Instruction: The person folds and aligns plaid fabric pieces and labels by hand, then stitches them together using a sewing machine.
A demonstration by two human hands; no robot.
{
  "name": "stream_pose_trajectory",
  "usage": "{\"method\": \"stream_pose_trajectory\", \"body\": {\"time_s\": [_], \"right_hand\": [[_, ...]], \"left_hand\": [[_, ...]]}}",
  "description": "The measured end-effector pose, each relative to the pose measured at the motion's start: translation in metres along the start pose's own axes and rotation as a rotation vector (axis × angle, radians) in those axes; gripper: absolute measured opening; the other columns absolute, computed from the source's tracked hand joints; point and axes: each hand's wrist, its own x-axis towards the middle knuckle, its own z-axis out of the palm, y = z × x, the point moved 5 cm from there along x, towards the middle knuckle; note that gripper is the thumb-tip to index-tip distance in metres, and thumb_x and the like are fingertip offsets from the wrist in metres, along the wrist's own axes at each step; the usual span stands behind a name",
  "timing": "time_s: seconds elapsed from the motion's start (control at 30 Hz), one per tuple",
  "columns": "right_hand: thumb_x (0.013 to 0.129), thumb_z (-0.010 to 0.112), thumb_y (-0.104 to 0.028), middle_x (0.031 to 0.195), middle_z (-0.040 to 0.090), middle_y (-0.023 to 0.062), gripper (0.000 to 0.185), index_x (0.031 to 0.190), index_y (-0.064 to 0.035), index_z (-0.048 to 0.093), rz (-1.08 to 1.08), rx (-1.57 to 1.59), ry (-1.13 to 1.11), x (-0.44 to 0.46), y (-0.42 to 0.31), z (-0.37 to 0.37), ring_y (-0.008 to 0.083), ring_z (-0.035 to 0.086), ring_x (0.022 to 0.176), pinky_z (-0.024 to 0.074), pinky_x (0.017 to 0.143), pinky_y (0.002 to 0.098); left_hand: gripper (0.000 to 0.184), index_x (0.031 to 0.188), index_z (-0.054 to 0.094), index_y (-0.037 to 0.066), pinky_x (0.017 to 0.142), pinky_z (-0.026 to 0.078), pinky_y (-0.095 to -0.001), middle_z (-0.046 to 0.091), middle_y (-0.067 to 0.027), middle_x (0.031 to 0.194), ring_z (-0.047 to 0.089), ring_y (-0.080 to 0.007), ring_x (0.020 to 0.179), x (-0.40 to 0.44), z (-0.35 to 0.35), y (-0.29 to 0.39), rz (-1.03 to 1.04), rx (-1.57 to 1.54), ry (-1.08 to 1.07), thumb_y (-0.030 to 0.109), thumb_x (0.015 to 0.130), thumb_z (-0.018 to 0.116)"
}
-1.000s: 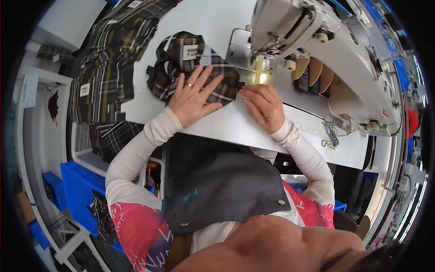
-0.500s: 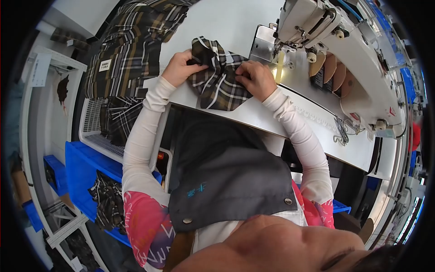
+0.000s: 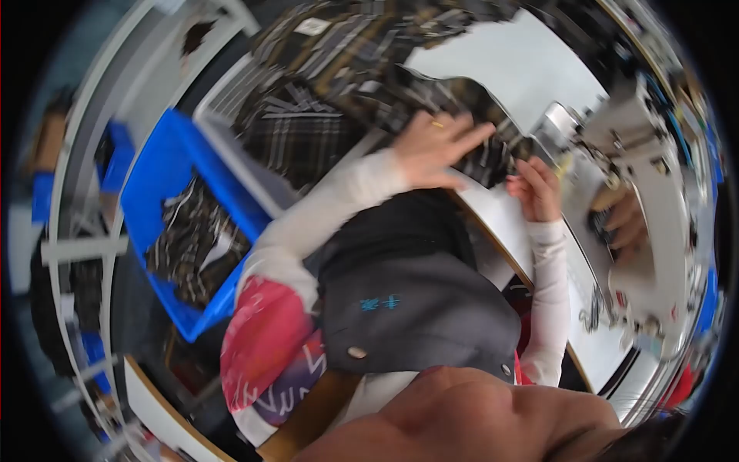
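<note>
My left hand (image 3: 440, 151), with a ring on one finger, is spread over dark plaid fabric and blurred by motion. Its fingers are stretched apart and seem to grip nothing. A dark plaid fabric piece (image 3: 491, 160) with white stripes lies on the white table between my hands, partly covered by the left one. At its right edge my right hand (image 3: 536, 189) has curled fingers, which appear to pinch the cloth; blur hides the exact contact. The sewing machine (image 3: 643, 200) stands just right of that hand.
A heap of plaid fabric (image 3: 296, 127) spreads left of the table. Below it, a blue bin (image 3: 150, 181) holds more plaid cloth. On the table (image 3: 508, 65), metal scissors (image 3: 591, 308) lie near the machine. White shelving (image 3: 85, 249) stands at far left.
The view has swung left, bringing the blue bin further in. My left hand has let go of the fabric piece and opened out. My right hand stays at the cloth's right side.
</note>
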Motion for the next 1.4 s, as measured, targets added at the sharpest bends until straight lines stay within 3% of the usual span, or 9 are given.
{"method": "stream_pose_trajectory", "body": {"time_s": [0.13, 0.3, 0.43, 0.5, 0.6, 0.73, 0.83, 1.0, 1.4], "right_hand": [[0.089, 0.055, -0.013, 0.075, 0.065, 0.0092, 0.021, 0.105, 0.0006, 0.057, -0.137, -0.001, -0.007, -0.002, -0.006, -0.003, 0.0133, 0.062, 0.058, 0.0501, 0.052, 0.0212], [0.089, 0.055, -0.012, 0.076, 0.064, 0.0071, 0.019, 0.104, -0.0001, 0.058, -0.152, -0.114, -0.036, 0.004, -0.011, 0.002, 0.0106, 0.060, 0.058, 0.0487, 0.052, 0.0195], [0.089, 0.055, -0.011, 0.077, 0.064, 0.0066, 0.018, 0.103, -0.0008, 0.058, -0.190, -0.282, -0.018, 0.001, -0.009, 0.008, 0.0100, 0.059, 0.060, 0.0479, 0.055, 0.0195], [0.088, 0.055, -0.011, 0.077, 0.064, 0.0062, 0.017, 0.102, -0.0014, 0.059, -0.226, -0.347, -0.043, -0.002, -0.008, 0.007, 0.0102, 0.058, 0.061, 0.0470, 0.058, 0.0201], [0.088, 0.056, -0.011, 0.076, 0.064, 0.0060, 0.017, 0.102, -0.0018, 0.059, -0.241, -0.355, -0.022, -0.004, -0.009, 0.008, 0.0105, 0.058, 0.061, 0.0469, 0.058, 0.0201], [0.088, 0.056, -0.011, 0.076, 0.064, 0.0064, 0.016, 0.100, -0.0013, 0.060, -0.273, -0.389, -0.009, -0.007, -0.008, 0.010, 0.0100, 0.058, 0.062, 0.0463, 0.058, 0.0199], [0.088, 0.056, -0.011, 0.075, 0.064, 0.0064, 0.015, 0.099, -0.0011, 0.060, -0.297, -0.395, 0.035, -0.009, -0.008, 0.009, 0.0094, 0.057, 0.062, 0.0448, 0.057, 0.0196], [0.087, 0.058, -0.011, 0.073, 0.063, 0.0041, 0.014, 0.097, -0.0016, 0.060, -0.332, -0.411, 0.143, -0.014, -0.011, 0.016, 0.0079, 0.056, 0.062, 0.0419, 0.055, 0.0190], [0.079, 0.062, -0.034, 0.086, 0.060, 0.0125, 0.026, 0.086, -0.0098, 0.068, -0.696, -0.993, 0.181, 0.188, -0.041, 0.198, 0.0292, 0.058, 0.081, 0.0442, 0.071, 0.0373]], "left_hand": [[0.025, 0.099, 0.062, 0.012, 0.060, 0.049, -0.0301, 0.059, -0.0039, 0.086, 0.059, -0.0174, 0.075, -0.040, -0.014, -0.021, 0.020, 0.114, 0.229, 0.010, 0.074, 0.059], [0.043, 0.105, 0.064, 0.014, 0.068, 0.049, -0.0314, 0.060, -0.0061, 0.095, 0.057, -0.0214, 0.080, -0.195, -0.230, -0.046, -0.521, 0.722, 0.664, -0.004, 0.066, 0.059], [0.036, 0.098, 0.066, 0.008, 0.086, 0.040, -0.0401, 0.057, -0.0110, 0.111, 0.052, -0.0319, 0.097, -0.358, -0.210, -0.083, -0.731, 0.925, 0.087, 0.000, 0.064, 0.055], [0.037, 0.101, 0.060, 0.001, 0.096, 0.037, -0.0454, 0.051, -0.0255, 0.117, 0.044, -0.0395, 0.114, -0.464, -0.115, -0.106, -1.281, 0.570, -0.473, 0.017, 0.067, 0.062], [0.042, 0.098, 0.061, 0.000, 0.084, 0.046, -0.0396, 0.059, -0.0255, 0.103, 0.058, -0.0342, 0.095, -0.412, -0.130, -0.101, -1.358, 0.256, -0.837, 0.031, 0.070, 0.066], [0.028, 0.082, 0.065, 0.003, 0.060, 0.046, -0.0385, 0.065, -0.0131, 0.077, 0.062, -0.0288, 0.069, -0.240, -0.167, -0.109, -1.194, -0.250, -0.443, 0.030, 0.074, 0.064], [0.021, 0.083, 0.065, 0.008, 0.066, 0.046, -0.0380, 0.063, -0.0113, 0.073, 0.062, -0.0278, 0.076, -0.190, -0.057, -0.187, -0.582, -0.166, -0.391, 0.028, 0.080, 0.058], [0.035, 0.104, 0.058, 0.016, 0.089, 0.043, -0.0441, 0.045, -0.0093, 0.125, 0.045, -0.0342, 0.112, -0.196, 0.116, -0.305, -0.875, 0.205, -0.369, 0.019, 0.072, 0.071], [0.012, 0.087, 0.066, 0.006, 0.076, 0.048, -0.0400, 0.063, -0.0124, 0.095, 0.060, -0.0309, 0.087, -0.185, 0.038, -0.273, -0.612, -0.031, -0.261, 0.012, 0.077, 0.061]]}}
